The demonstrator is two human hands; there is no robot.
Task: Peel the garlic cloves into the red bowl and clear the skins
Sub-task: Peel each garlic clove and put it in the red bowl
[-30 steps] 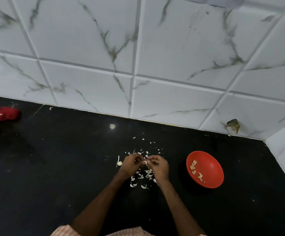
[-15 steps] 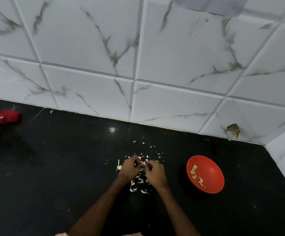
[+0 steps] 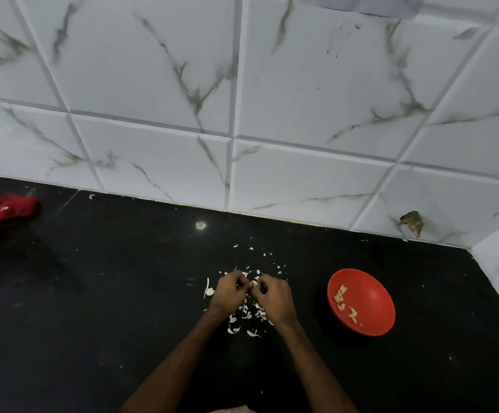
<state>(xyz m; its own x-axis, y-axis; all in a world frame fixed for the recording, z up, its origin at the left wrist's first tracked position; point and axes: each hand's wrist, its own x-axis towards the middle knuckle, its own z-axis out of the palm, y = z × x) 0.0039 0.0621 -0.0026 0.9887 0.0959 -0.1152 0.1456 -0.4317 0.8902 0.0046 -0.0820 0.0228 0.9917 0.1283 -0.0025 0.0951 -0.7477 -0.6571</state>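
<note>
My left hand and my right hand meet over the black counter, fingers curled, pinching a small pale garlic clove between them. White garlic skins lie scattered under and around both hands. The red bowl sits on the counter to the right of my right hand, holding several peeled cloves. Another pale piece of garlic lies just left of my left hand.
A red cloth lies at the far left of the black counter. The marble-patterned tiled wall runs along the back and turns in at the right corner.
The view has tilted slightly, so hands and bowl sit lower in the frame. Both hands stay together on the clove, with only small finger movements.
</note>
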